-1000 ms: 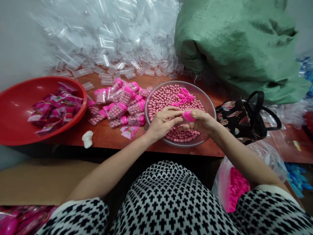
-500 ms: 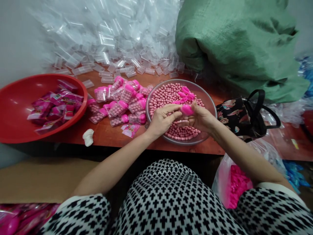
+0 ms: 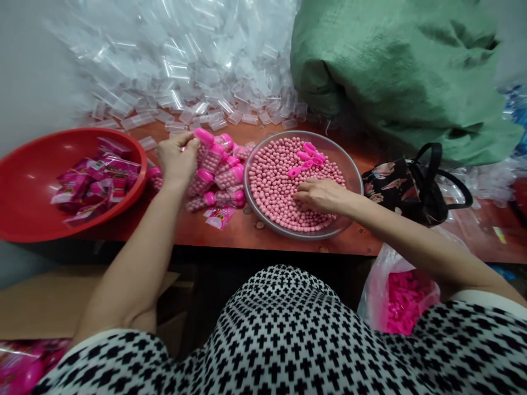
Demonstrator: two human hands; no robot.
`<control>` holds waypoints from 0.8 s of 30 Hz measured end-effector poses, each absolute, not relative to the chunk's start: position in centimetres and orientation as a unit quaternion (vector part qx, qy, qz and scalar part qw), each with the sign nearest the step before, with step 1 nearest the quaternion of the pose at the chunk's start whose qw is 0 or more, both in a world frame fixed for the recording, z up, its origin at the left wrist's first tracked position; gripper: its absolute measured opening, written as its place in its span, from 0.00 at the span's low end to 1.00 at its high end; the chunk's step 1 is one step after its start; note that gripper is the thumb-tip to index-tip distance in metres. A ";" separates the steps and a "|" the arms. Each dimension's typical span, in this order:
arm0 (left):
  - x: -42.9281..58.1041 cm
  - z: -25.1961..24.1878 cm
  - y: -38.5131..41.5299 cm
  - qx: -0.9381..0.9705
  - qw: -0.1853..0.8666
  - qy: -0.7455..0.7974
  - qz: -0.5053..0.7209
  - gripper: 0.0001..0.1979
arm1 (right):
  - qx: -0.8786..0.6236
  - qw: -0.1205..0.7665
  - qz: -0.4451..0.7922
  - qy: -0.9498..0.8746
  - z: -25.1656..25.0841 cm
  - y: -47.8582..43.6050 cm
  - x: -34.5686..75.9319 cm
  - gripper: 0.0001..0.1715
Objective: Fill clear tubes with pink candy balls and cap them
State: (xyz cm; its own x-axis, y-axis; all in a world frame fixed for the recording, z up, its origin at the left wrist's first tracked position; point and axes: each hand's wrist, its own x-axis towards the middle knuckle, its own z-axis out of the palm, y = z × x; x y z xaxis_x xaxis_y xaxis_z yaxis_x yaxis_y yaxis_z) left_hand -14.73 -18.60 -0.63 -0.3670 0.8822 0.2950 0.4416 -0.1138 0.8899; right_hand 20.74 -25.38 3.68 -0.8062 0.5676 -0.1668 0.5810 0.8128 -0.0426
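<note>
At the pile of filled tubes, my left hand point(image 3: 178, 158) is closed with thumb and fingers at a pink-capped tube point(image 3: 204, 137); the hand covers part of it. Clear tubes of pink beads point(image 3: 212, 158) with pink caps lie heaped beside and below that hand. My right hand point(image 3: 323, 195) is palm down in the metal basin point(image 3: 353, 211), fingers curled into the loose pink beads point(image 3: 274, 186). Its fingertips and whatever lies under the palm are hidden. Several loose pink caps point(image 3: 307, 164) rest on the beads just beyond my right hand.
A red bowl point(image 3: 24, 192) of pink packets stands left, a pink wrapper point(image 3: 220, 218) near the table edge. Empty clear tubes point(image 3: 177, 99) are heaped behind. A green sack point(image 3: 391, 71), a black handbag point(image 3: 397, 186) and a bag of pink pieces point(image 3: 405, 302) are right.
My hands were together over the basin around a pink-capped piece. The left has moved left to the tube pile; the right has lowered into the beads.
</note>
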 end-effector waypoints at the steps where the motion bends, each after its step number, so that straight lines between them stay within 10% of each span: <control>1: -15.2 -1.0 -18.4 0.522 0.193 0.648 0.520 0.18 | 0.306 0.070 -0.062 0.948 3.6 -25.3 20.2 0.06; 12: -6.9 1.7 -23.7 0.654 0.196 0.501 0.532 0.16 | 0.393 -0.211 -0.630 0.636 3.2 -25.3 22.0 0.20; 24: 1.8 2.0 -26.6 0.549 0.656 0.312 0.414 0.19 | 0.429 -0.347 -0.505 0.664 5.5 -26.6 22.6 0.27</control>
